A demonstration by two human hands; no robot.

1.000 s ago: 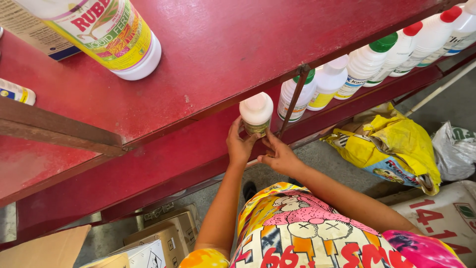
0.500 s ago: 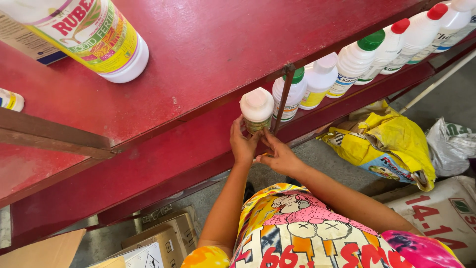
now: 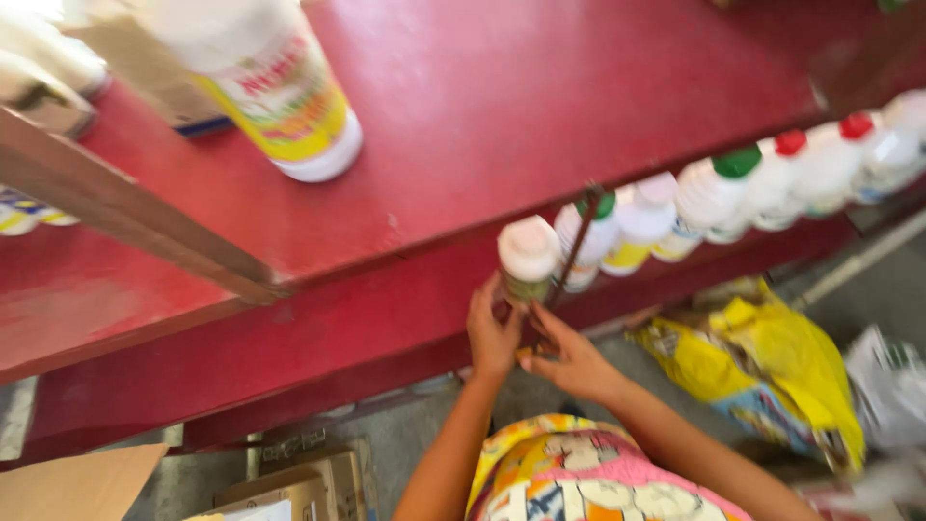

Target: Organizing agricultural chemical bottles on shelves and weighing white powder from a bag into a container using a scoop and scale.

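I have both hands on the small white bottle at the front of the lower red shelf: my left hand cups its base, my right hand pinches it just beside a thin metal rod. More white bottles line up to the right.

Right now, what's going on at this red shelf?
A person stands at a red shelf with both hands on a small white-capped bottle at the end of a row of white bottles. The left hand wraps its near side; the right hand has fingers at its base. A bigger bottle stands on the shelf above. A yellow bag lies on the floor. The view is blurred.
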